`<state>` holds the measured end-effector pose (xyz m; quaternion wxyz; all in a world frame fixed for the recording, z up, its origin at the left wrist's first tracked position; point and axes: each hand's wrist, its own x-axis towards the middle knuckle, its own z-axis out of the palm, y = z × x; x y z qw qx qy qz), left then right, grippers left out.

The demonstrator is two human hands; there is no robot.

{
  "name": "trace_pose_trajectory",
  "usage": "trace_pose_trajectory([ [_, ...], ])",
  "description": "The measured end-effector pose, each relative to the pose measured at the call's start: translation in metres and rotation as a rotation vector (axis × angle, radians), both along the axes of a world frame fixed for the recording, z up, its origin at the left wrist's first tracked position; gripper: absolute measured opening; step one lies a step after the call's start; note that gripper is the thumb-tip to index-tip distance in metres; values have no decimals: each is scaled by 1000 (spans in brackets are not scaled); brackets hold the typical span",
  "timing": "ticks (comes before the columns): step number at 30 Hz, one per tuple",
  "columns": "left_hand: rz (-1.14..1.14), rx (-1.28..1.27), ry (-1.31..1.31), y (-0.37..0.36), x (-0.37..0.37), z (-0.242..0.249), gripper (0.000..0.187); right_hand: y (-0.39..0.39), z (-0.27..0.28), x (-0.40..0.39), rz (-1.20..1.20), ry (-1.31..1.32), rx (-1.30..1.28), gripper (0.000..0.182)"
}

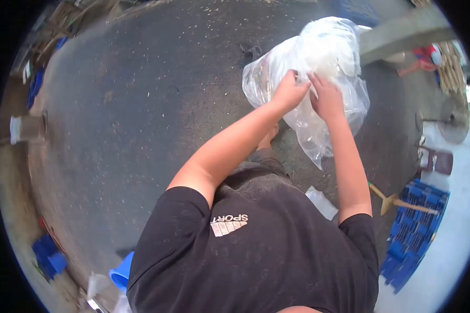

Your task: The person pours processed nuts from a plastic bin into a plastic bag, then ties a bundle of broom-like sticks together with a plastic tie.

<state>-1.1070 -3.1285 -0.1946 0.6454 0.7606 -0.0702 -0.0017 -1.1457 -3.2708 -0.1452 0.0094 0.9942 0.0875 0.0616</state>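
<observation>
The left hand [291,93] is resting with bent fingers on a clear plastic bag [331,47], and the right hand [327,97] is resting just beside it, probably steadying the loose film (whether either is pinching, one cannot tell). The bag is bulging beyond both hands. Dark, speckled floor [130,104] is extending leftward of them; a fan [453,121] is standing well to their right.

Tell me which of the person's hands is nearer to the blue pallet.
Right. The right hand, at the clear plastic bag, is on the side toward the blue pallet; the left hand, also at the bag, is farther away.
</observation>
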Motion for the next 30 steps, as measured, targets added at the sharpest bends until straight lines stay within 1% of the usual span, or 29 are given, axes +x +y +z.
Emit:
trace_pose_trajectory([
  [1,34,-3,13,-1,9,-2,49,-9,-18,7,-55,152,-5,50],
  [2,-52,19,129,-1,12,-1,42,-18,-35,11,-111,310,-16,51],
  [3,-136,36,246,-3,15,0,36,-26,-47,19,-74,328,-24,51],
  [4,-83,15,126,-7,13,2,30,-33,-60,28,-77,422,-81,53],
  [5,-169,-43,178,-5,11,14,28,-43,-77,33,-82,522,-139,54],
  [6,-256,-101,234,-3,7,24,26,-67,-120,30,-50,548,-138,54],
  [7,-325,-136,81,-14,4,15,24,-76,-137,38,-23,582,-136,54],
  [8,-398,-164,-81,-25,3,6,23,-79,-142,45,10,606,-146,53],
  [9,-465,-111,-126,-27,1,23,19,-80,-139,55,39,618,-144,52],
  [10,-576,-80,-53,-29,1,42,20,-81,-137,63,65,634,-142,51],
  [11,-642,-34,-61,-29,4,59,24,-81,-134,73,88,645,-142,50],
  [13,-737,-26,-39,-29,15,79,26,-81,-127,93,142,652,-157,49],
  [14,-726,-40,-19,-30,17,83,26,-79,-123,103,166,661,-162,48],
  [16,-789,65,-88,-27,21,90,27,-73,-112,118,203,669,-170,47],
  [17,-773,59,-81,-23,26,93,27,-67,-106,127,220,670,-181,46],
  [19,-817,98,-86,-10,34,97,27,-59,-83,138,250,673,-197,45],
  [21,-820,83,-79,4,45,93,27,-46,-54,147,268,669,-207,44],
  [22,-817,30,-92,12,50,87,27,-40,-41,148,269,671,-221,43],
  [23,-815,-26,-108,19,54,85,27,-35,-30,145,258,673,-224,43],
  [25,-844,-48,-107,34,61,84,27,-28,-17,142,214,699,-205,42],
  [27,-842,-58,-107,44,68,85,26,-39,-22,138,-274,777,512,43],
  [28,-887,-39,-118,47,71,85,26,-40,-26,137,-371,754,673,43],
  [29,-935,-17,-129,48,73,84,26,-33,-25,144,-328,732,648,43],
  [30,-925,-24,-127,48,73,83,26,-25,-27,154,-260,717,593,43],
])
